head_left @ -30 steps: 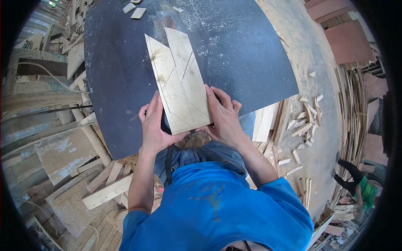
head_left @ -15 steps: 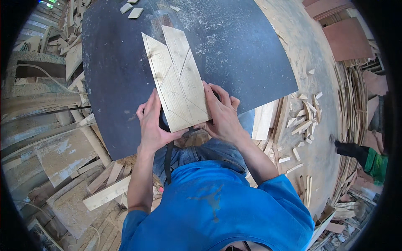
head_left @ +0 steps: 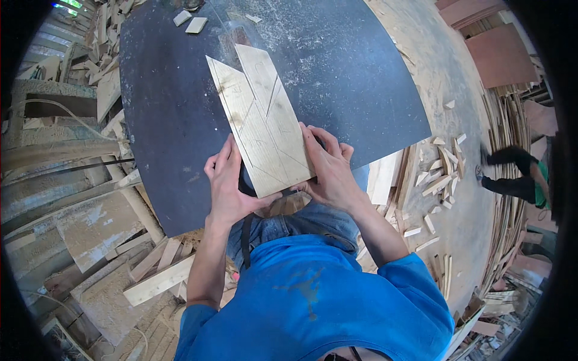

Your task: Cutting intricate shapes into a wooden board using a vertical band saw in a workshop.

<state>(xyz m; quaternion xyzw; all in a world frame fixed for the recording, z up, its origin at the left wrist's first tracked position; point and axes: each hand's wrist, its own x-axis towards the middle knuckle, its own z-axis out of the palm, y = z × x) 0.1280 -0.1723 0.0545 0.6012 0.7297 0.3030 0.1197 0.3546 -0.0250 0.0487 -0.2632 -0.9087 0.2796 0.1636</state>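
Observation:
Between my hands is a pale wooden board [head_left: 268,129] with pencil lines drawn on it and a notched, angled far end. A thin slit runs in from that end. My left hand [head_left: 232,180] grips its left near edge, thumb along the near end. On the opposite side my right hand [head_left: 331,171] holds the right near corner, thumb also at the near end. The board lies over the near part of a dark tabletop [head_left: 361,90]. Past its tip, a clear guard-like piece [head_left: 238,36] stands on the table, its details hard to make out.
Small wood offcuts [head_left: 196,25] lie at the table's far left, amid sawdust. More offcuts [head_left: 442,174] are scattered on the floor at right, beside stacked thin sheets [head_left: 509,150]. Scrap wood [head_left: 159,280] piles up at left. A person in dark trousers [head_left: 512,174] is at far right.
The board and both my hands appear slightly lower and farther right in the picture, with the surroundings shifting a little too. My grip stays the same. The person at far right has changed leg position.

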